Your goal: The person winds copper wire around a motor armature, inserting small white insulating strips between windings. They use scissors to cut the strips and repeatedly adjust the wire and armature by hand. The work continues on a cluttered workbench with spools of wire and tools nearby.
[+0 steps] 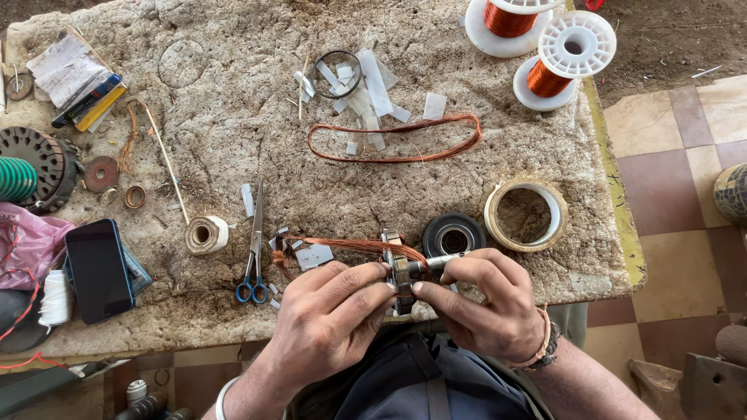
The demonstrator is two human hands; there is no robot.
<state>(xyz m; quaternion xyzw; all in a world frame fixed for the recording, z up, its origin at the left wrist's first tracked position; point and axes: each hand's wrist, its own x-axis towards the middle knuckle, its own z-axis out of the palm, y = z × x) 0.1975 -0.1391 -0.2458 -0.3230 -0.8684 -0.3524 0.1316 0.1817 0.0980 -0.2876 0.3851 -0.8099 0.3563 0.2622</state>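
Observation:
Both my hands meet at the near edge of a rough stone bench [233,117]. My left hand [331,323] and my right hand [482,303] together pinch a small motor armature [401,271] with a steel shaft sticking out to the right. Copper wire [342,245] runs from the armature leftward across the bench. My left fingertips press on the armature's core; my right thumb and fingers grip the shaft side. A bangle sits on my left wrist and a band on my right.
Blue-handled scissors [255,249], a small tape roll [205,234], a black bearing ring [453,233] and a wide tape ring [526,214] lie close by. A copper wire loop [393,138], white paper strips [366,89], two copper spools [564,54], a phone [99,270] and a stator [43,163] are farther off.

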